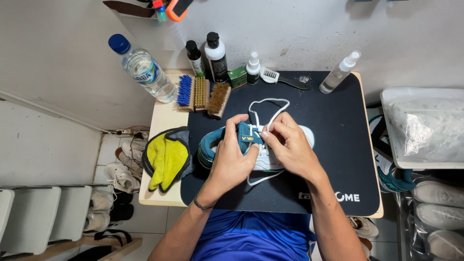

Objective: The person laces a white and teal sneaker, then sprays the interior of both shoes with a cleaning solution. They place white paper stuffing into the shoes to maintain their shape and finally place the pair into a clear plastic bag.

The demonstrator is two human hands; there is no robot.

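Observation:
A teal and white sneaker (pixel 212 145) lies on its side on the dark mat (pixel 333 140), heel to the left. My left hand (pixel 232 154) grips the shoe at its tongue and collar. My right hand (pixel 290 145) rests over the lacing area, its fingertips pinching the white lace (pixel 268 102) near the eyelets. The lace loops away from the shoe toward the back of the mat, and another stretch of it trails out below the shoe toward me.
Three brushes (pixel 200 94) lie at the mat's back left beside a water bottle (pixel 142 67), dark bottles (pixel 216 56), small spray bottles (pixel 340 71) and a white brush (pixel 278 77). A yellow and grey cloth (pixel 166 157) sits left. A plastic bin (pixel 425 128) stands right; shoes fill the floor.

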